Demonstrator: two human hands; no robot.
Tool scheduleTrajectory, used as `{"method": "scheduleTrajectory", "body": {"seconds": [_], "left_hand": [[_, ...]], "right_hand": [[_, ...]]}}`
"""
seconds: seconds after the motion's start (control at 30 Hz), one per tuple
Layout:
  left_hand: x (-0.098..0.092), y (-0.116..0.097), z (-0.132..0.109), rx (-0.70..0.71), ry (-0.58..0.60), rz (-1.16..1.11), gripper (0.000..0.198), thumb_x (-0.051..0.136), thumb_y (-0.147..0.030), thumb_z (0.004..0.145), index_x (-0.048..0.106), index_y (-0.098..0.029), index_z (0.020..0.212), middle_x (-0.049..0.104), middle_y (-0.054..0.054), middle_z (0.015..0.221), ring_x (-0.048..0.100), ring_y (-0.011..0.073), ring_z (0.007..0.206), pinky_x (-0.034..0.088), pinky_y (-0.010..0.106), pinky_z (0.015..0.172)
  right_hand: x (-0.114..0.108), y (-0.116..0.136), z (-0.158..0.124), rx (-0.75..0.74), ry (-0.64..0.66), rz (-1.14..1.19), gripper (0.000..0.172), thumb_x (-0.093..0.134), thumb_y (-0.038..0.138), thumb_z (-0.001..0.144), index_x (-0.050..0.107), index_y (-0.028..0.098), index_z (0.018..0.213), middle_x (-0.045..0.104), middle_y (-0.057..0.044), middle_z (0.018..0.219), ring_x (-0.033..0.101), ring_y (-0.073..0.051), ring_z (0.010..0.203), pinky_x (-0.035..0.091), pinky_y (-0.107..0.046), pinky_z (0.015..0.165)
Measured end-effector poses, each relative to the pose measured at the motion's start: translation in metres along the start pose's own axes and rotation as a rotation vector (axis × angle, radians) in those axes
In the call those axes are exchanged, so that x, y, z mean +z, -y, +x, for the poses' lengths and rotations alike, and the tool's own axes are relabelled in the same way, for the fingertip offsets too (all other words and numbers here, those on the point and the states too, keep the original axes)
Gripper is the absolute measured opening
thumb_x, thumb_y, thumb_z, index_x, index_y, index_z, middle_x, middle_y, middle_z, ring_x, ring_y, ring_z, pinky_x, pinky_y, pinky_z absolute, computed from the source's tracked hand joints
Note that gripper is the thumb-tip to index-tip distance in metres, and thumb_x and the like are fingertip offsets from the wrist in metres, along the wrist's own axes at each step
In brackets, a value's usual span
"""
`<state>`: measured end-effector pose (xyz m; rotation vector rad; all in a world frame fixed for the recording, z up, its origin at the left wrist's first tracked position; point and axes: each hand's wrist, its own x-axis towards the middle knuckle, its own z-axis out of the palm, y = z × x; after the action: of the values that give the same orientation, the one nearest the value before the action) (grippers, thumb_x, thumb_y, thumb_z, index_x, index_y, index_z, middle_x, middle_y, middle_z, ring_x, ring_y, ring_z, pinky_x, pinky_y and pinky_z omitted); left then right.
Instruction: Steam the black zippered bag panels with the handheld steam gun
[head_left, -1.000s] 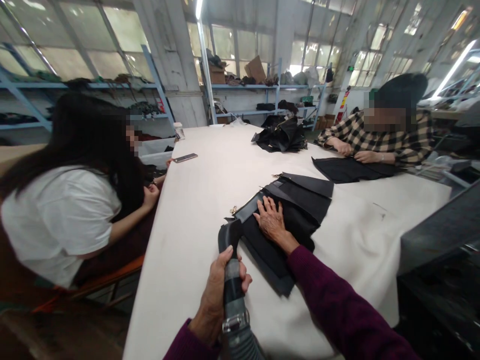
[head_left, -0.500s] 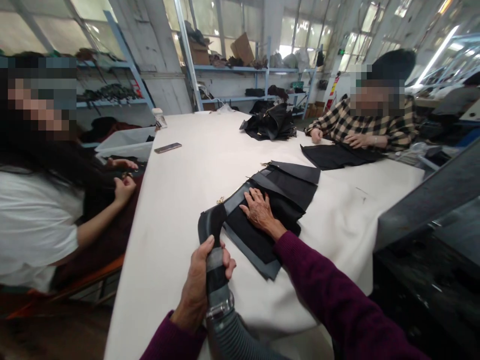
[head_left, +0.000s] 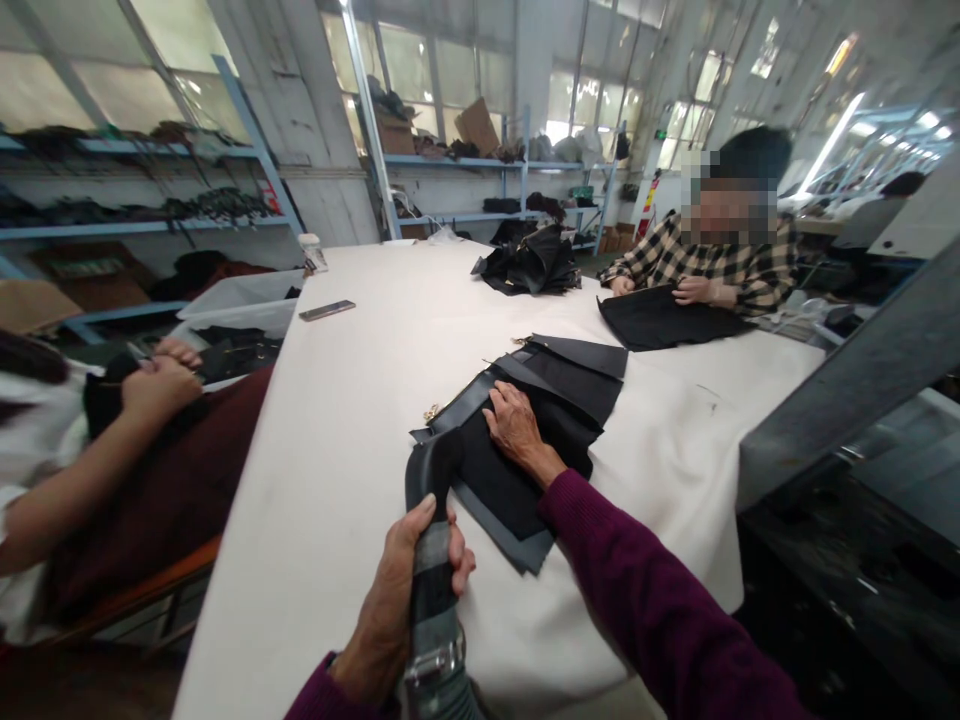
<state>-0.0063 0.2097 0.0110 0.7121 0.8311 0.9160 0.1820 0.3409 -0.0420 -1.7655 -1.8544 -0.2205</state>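
My left hand point(head_left: 397, 590) is closed around the curved black nozzle point(head_left: 431, 475) of a hose, with grey tape and a metal clamp point(head_left: 435, 660) lower down. The nozzle's mouth is over the near left end of a fanned row of black bag panels point(head_left: 499, 490), which have dark grey strips and gold zipper pulls point(head_left: 430, 412) along their upper edge. My right hand point(head_left: 516, 425) rests on the panels, its fingers bent and close together at the top edge of one black panel. Its fingertips are partly hidden.
A phone point(head_left: 327, 310) and a white cup point(head_left: 312, 252) are on the pale table point(head_left: 360, 380). A black bundle point(head_left: 529, 262) lies farther back. Across the table, a person in a checked shirt handles black fabric point(head_left: 664, 318). Another person's hands point(head_left: 161, 380) work at left. A metal post point(head_left: 825, 420) stands right.
My right fingers have drawn together from a flatter spread. The nozzle has shifted slightly right and down in view. The person at left has moved their hands leftward; the whole view has shifted a little.
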Motion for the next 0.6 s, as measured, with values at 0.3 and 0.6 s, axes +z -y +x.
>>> {"method": "scheduleTrajectory", "body": {"seconds": [0.3, 0.6], "left_hand": [[-0.006, 0.004, 0.007, -0.007, 0.041, -0.043, 0.028, 0.052, -0.044, 0.082, 0.054, -0.017, 0.072, 0.055, -0.002, 0.044, 0.05, 0.0113, 0.035, 0.04, 0.022, 0.043], [-0.012, 0.007, 0.016, 0.012, 0.036, -0.076, 0.032, 0.052, -0.046, 0.08, 0.053, -0.018, 0.066, 0.055, -0.002, 0.039, 0.05, 0.0125, 0.029, 0.042, 0.024, 0.042]], "right_hand": [[-0.034, -0.031, 0.007, 0.225, -0.397, -0.149, 0.042, 0.035, 0.012, 0.085, 0.047, 0.005, 0.124, 0.044, -0.018, 0.132, 0.032, -0.028, 0.125, 0.017, -0.048, 0.105], [-0.033, -0.046, 0.003, 0.421, -0.196, -0.339, 0.021, 0.045, 0.022, 0.084, 0.06, 0.015, 0.097, 0.059, -0.015, 0.098, 0.05, -0.028, 0.095, 0.035, -0.041, 0.082]]}}
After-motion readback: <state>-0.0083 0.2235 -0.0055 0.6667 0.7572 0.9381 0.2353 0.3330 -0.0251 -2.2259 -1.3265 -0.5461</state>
